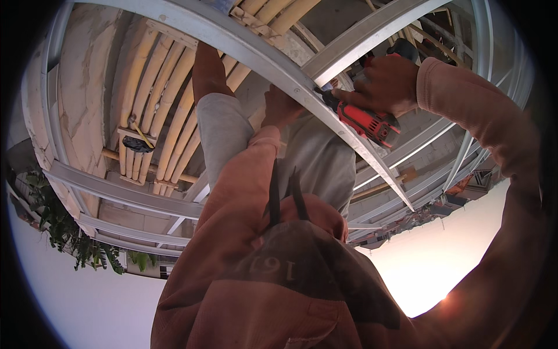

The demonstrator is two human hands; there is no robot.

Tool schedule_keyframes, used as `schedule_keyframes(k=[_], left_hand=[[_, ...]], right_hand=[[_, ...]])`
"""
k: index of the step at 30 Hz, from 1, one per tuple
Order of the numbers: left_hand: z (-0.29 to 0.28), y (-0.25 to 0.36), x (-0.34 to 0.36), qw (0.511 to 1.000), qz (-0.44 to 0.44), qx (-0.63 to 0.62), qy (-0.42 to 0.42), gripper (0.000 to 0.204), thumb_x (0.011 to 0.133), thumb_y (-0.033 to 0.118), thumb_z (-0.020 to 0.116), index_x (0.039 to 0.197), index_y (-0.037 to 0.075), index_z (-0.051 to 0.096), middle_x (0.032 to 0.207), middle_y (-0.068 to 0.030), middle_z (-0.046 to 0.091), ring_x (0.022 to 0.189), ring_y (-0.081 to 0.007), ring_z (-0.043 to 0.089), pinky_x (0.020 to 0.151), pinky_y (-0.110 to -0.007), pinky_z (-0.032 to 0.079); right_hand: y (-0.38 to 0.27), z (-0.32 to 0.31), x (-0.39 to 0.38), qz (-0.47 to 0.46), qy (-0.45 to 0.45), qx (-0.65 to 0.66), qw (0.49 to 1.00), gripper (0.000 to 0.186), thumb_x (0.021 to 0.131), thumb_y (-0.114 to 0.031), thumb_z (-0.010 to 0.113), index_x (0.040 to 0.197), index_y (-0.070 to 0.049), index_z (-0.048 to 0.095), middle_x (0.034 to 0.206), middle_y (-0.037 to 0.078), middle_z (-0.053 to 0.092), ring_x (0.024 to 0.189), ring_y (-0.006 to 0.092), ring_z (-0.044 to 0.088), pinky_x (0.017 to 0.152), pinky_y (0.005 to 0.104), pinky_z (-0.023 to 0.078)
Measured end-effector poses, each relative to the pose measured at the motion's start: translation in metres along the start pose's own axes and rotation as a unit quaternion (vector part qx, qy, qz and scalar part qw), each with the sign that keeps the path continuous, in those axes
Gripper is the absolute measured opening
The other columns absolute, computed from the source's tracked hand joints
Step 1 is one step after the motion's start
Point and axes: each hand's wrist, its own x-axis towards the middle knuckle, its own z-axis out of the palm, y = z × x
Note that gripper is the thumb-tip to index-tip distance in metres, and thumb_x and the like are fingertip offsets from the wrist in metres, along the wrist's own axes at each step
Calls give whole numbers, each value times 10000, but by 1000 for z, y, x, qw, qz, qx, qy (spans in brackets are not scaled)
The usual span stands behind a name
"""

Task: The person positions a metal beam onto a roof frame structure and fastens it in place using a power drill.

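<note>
My right hand is wrapped around the handle of a red and black cordless drill. The drill's nose meets or nearly meets a long galvanized metal beam that runs diagonally in front of me. A second metal beam joins it close to the drill. Lower along the diagonal beam, my left hand grips its edge, and the beam hides most of its fingers. Whether a screw sits at the drill's tip is too small to tell.
Below are bamboo poles in a row, with a hammer-like tool and a black bag on a crosspiece. More metal rails frame the left and right. A masonry wall stands at left. My bare leg reaches down among the poles.
</note>
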Motion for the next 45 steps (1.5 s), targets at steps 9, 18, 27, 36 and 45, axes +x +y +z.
schedule_keyframes(k=[9, 18, 27, 36, 45], left_hand=[[-7, 12, -1, 999, -25, -22, -21, 748, 787, 648, 728, 1360, 176, 632, 1354, -159, 599, 1222, -405, 563, 929, -572, 530], [-6, 8, 3, 999, -28, -30, -32, 730, 782, 612, 749, 1340, 155, 635, 1338, -149, 613, 1208, -399, 593, 955, -564, 524], [36, -24, 8, 955, 33, -295, -2, 763, 793, 546, 796, 1363, 109, 537, 1304, -120, 635, 1200, -308, 629, 1011, -491, 525], [37, -24, 4, 891, 16, -451, -53, 664, 885, 429, 765, 1376, 84, 483, 1297, -92, 634, 1195, -234, 627, 1019, -376, 532], [1, 2, 4, 983, -10, -178, -49, 893, 707, 552, 884, 1372, 95, 501, 1270, -57, 691, 1202, -205, 642, 998, -359, 533]], right_hand=[[10, 16, -2, -10, -34, 59, 998, 791, 871, -322, 679, 1577, -175, 353, 924, 86, 699, 844, 295, 727, 687, 436, 572], [7, 21, -4, 4, -35, 115, 993, 769, 871, -331, 685, 1557, -158, 385, 903, 99, 686, 821, 308, 730, 693, 446, 580], [2, 20, -5, 13, 31, 84, 996, 751, 861, -355, 694, 1523, -132, 420, 838, 76, 685, 763, 312, 725, 735, 473, 573], [-6, 6, -2, 61, -79, 133, 986, 789, 851, -346, 710, 1542, -116, 405, 853, 94, 685, 772, 309, 731, 668, 446, 580], [-30, 32, -19, 149, 58, 165, 973, 709, 887, -252, 689, 1541, -186, 422, 1488, 151, 525, 978, 306, 734, 716, 444, 598]])
